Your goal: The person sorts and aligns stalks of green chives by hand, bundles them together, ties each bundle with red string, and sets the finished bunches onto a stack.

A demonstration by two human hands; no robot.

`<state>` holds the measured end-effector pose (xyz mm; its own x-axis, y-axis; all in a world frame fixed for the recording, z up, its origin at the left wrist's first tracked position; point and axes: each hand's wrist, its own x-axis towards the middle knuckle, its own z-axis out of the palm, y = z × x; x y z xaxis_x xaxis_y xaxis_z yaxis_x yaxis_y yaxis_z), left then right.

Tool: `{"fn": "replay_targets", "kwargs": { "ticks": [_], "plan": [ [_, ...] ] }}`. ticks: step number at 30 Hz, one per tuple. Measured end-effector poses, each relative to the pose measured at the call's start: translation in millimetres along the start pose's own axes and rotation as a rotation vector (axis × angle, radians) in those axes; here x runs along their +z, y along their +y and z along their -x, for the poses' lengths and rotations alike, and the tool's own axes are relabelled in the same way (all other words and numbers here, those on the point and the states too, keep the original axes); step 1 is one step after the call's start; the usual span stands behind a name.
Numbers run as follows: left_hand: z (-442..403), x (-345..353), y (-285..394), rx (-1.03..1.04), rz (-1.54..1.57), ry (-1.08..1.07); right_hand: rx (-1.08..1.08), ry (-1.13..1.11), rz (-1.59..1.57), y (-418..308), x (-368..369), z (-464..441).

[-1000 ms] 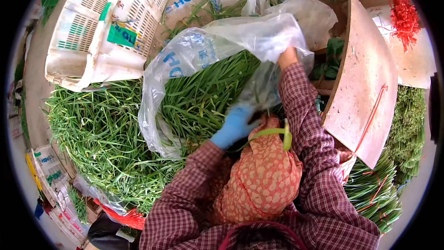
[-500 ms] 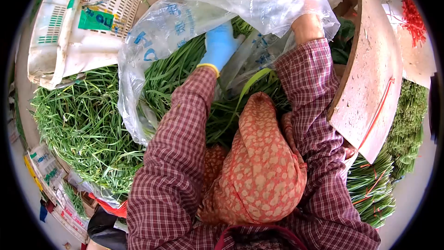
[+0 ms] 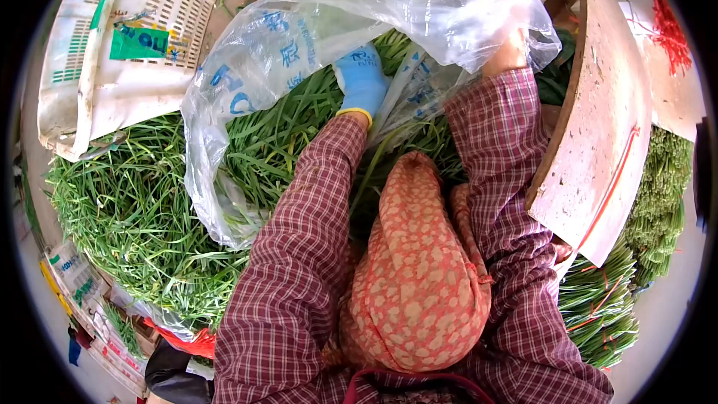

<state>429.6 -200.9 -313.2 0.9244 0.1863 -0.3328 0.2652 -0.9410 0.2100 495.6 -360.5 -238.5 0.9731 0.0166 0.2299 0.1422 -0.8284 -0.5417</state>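
Observation:
My left hand (image 3: 361,84), in a blue glove with a yellow cuff, reaches into the mouth of a clear plastic bag (image 3: 247,45) with blue print. It presses on the long green stalks (image 3: 277,146) inside; its fingertips are hidden behind the bag's film. My bare right hand (image 3: 510,49) is under the film at the bag's upper right edge, holding it up, its fingers blurred by the plastic. A large heap of loose green stalks (image 3: 142,217) lies to the left of the bag.
White slatted crates (image 3: 149,52) stand at the upper left. A curved board (image 3: 598,120) rises close to my right arm. Beyond it lie tied green bundles (image 3: 598,299) and red ties (image 3: 668,26). A patterned red cloth (image 3: 419,292) covers my lap area.
My left hand has moved from near my lap up and forward into the bag. My right hand has gone forward and right, stretching the film. The loose stalk beside my lap is gone from view.

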Motion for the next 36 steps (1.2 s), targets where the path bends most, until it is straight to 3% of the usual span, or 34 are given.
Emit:
{"fn": "replay_targets", "kwargs": {
  "ticks": [4,7,9,13,16,19,22,26,27,29,31,36],
  "plan": [
    [-12,0,-9,-0.005,0.046,0.119,0.015,-0.026,-0.034,-3,-2,4],
    [1,-16,-41,0.146,0.246,0.121,0.023,-0.041,-0.064,-7,-2,6],
    [17,-22,-70,0.266,0.44,-0.022,0.036,-0.062,-0.08,-10,-2,5],
    [79,-73,-130,0.279,0.896,-0.167,0.057,-0.115,-0.116,-19,0,-1],
    [118,-74,-189,0.319,1.165,0.021,0.08,-0.184,-0.146,-29,2,2],
    [133,-79,-225,0.342,1.061,0.086,0.115,-0.278,-0.192,-42,1,13],
    [128,-71,-234,0.25,1.289,0.134,0.158,-0.385,-0.281,-52,4,50],
    [120,-66,-230,0.131,1.426,0.075,-0.048,-0.248,-0.708,-100,-6,98],
    [120,-68,-226,0.132,1.425,0.075,-0.158,-0.234,-0.661,-113,-6,105],
    [122,-77,-213,0.172,1.464,0.01,-0.294,-0.406,-0.619,-132,-2,110],
    [124,-83,-207,0.17,1.35,-0.007,-0.251,-0.579,-0.671,-145,4,106],
    [126,-96,-185,0.212,1.289,-0.083,-0.251,-0.641,-0.893,-154,28,93]
  ]
}}
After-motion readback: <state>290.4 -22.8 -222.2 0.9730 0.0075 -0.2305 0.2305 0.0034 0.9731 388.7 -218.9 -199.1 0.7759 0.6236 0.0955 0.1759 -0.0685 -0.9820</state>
